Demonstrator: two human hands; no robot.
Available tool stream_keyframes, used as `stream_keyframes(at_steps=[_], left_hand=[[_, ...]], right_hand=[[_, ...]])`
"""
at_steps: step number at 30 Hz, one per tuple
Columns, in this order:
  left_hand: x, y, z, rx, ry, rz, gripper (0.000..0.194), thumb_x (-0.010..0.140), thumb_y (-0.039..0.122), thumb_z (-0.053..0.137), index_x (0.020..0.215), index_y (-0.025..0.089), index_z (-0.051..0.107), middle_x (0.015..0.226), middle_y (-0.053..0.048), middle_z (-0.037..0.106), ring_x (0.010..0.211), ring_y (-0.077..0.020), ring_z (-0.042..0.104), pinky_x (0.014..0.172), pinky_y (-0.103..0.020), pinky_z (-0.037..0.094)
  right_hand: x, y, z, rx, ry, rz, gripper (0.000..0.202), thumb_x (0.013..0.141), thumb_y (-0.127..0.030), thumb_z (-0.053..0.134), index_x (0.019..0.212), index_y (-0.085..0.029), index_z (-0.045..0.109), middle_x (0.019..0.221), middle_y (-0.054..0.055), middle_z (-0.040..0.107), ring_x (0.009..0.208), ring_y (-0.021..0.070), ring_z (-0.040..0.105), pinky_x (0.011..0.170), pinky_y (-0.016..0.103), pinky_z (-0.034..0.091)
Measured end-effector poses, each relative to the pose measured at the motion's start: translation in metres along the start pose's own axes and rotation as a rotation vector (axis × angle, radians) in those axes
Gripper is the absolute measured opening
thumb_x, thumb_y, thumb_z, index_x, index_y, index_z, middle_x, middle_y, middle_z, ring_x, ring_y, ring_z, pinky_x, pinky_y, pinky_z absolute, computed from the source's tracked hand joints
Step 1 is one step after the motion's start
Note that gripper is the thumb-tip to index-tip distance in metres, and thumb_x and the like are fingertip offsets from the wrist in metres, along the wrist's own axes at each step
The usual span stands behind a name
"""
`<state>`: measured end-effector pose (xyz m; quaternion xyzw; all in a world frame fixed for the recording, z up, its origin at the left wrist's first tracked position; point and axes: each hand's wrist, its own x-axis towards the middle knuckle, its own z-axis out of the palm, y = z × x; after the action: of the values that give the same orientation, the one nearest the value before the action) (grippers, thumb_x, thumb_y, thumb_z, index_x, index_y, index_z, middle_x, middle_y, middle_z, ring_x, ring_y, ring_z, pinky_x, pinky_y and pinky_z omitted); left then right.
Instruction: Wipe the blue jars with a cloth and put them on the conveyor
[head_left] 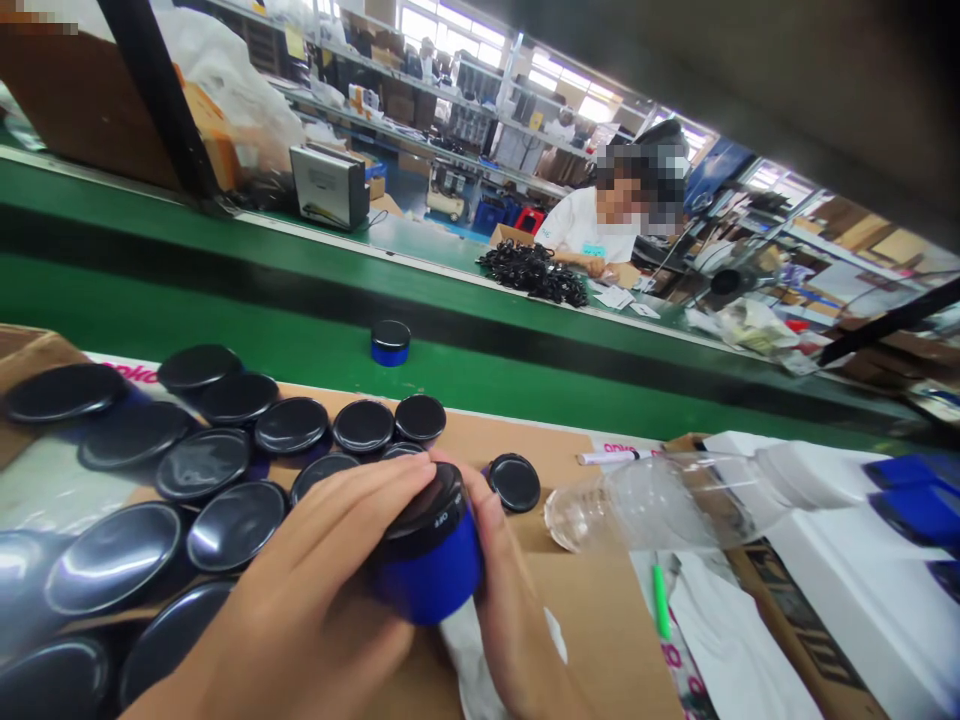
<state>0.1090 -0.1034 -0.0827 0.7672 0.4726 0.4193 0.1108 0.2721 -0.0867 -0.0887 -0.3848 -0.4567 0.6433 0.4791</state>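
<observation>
A long green belt (225, 330) is seen past the desk (585, 600), and one blue jar (391, 342) is stood alone on it. Many black lids (217, 460) are laid close together on the desk. A clear bottle (660, 500) is laid on its side to the right. A small blue pot (431, 560) is held near the desk's front edge. The left hand (322, 590) is curled over its black cap (431, 500), fingers (375, 490) closed on it. The right hand (502, 590) is wrapped round the pot's side.
</observation>
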Motion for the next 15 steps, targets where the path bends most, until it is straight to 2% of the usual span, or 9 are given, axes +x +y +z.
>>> stream_keyframes(at_steps=[2, 5, 8, 10, 12, 13, 15], left_hand=[[0.002, 0.001, -0.002, -0.027, -0.03, -0.032, 0.063, 0.084, 0.018, 0.06, 0.143, 0.032, 0.043, 0.141, 0.003, 0.059, 0.13, -0.0143, 0.057, 0.118, -0.018, 0.035], [0.006, 0.003, -0.005, -0.076, -0.123, -0.072, 0.065, 0.087, 0.031, 0.068, 0.144, 0.038, 0.039, 0.144, 0.004, 0.059, 0.132, -0.0148, 0.058, 0.113, -0.017, 0.041], [0.008, 0.007, -0.004, -0.167, -0.132, -0.165, 0.07, 0.084, 0.033, 0.075, 0.145, 0.044, 0.043, 0.148, 0.006, 0.06, 0.134, -0.0191, 0.059, 0.114, -0.024, 0.043], [0.01, 0.01, -0.002, -0.41, -0.128, -0.372, 0.07, 0.075, 0.033, 0.084, 0.138, 0.043, 0.055, 0.14, 0.004, 0.068, 0.127, -0.0239, 0.065, 0.107, -0.028, 0.052], [0.013, 0.013, -0.002, -0.779, -0.158, -0.606, 0.063, 0.064, 0.034, 0.092, 0.122, 0.038, 0.07, 0.123, 0.001, 0.077, 0.115, -0.0269, 0.072, 0.095, -0.029, 0.059], [0.014, 0.015, -0.002, -0.956, -0.163, -0.705, 0.059, 0.059, 0.036, 0.094, 0.115, 0.035, 0.074, 0.116, 0.0, 0.079, 0.109, -0.0265, 0.074, 0.091, -0.028, 0.06], [0.017, 0.021, -0.004, -1.202, -0.14, -0.851, 0.054, 0.056, 0.041, 0.097, 0.106, 0.034, 0.077, 0.109, 0.001, 0.08, 0.104, -0.023, 0.074, 0.087, -0.025, 0.059]], right_hand=[[0.0, 0.0, 0.0, 0.006, -0.033, 0.01, 0.052, 0.098, -0.067, 0.045, 0.129, -0.031, 0.067, 0.138, 0.002, 0.066, 0.135, 0.0214, 0.056, 0.116, 0.035, 0.042], [0.004, 0.002, 0.002, 0.139, -0.068, 0.084, 0.059, 0.096, -0.071, 0.042, 0.12, -0.026, 0.072, 0.12, 0.007, 0.076, 0.119, 0.0271, 0.069, 0.102, 0.041, 0.055], [0.007, 0.003, -0.001, 0.131, -0.055, 0.082, 0.062, 0.097, -0.069, 0.038, 0.125, -0.023, 0.069, 0.121, 0.011, 0.075, 0.116, 0.0295, 0.071, 0.099, 0.045, 0.057], [0.006, 0.004, -0.004, 0.032, 0.017, -0.031, 0.066, 0.098, -0.071, 0.034, 0.138, -0.024, 0.059, 0.131, 0.011, 0.071, 0.123, 0.0287, 0.067, 0.107, 0.046, 0.05], [0.001, 0.006, -0.007, -0.053, 0.088, -0.153, 0.075, 0.092, -0.078, 0.041, 0.148, -0.028, 0.046, 0.144, 0.009, 0.062, 0.133, 0.0297, 0.059, 0.115, 0.048, 0.043], [-0.002, 0.007, -0.007, -0.089, 0.094, -0.193, 0.082, 0.086, -0.081, 0.048, 0.151, -0.03, 0.042, 0.148, 0.009, 0.058, 0.135, 0.0317, 0.057, 0.115, 0.049, 0.043], [-0.009, 0.01, -0.006, -0.162, 0.046, -0.215, 0.093, 0.077, -0.08, 0.063, 0.153, -0.032, 0.038, 0.149, 0.009, 0.056, 0.132, 0.0357, 0.059, 0.108, 0.05, 0.05]])
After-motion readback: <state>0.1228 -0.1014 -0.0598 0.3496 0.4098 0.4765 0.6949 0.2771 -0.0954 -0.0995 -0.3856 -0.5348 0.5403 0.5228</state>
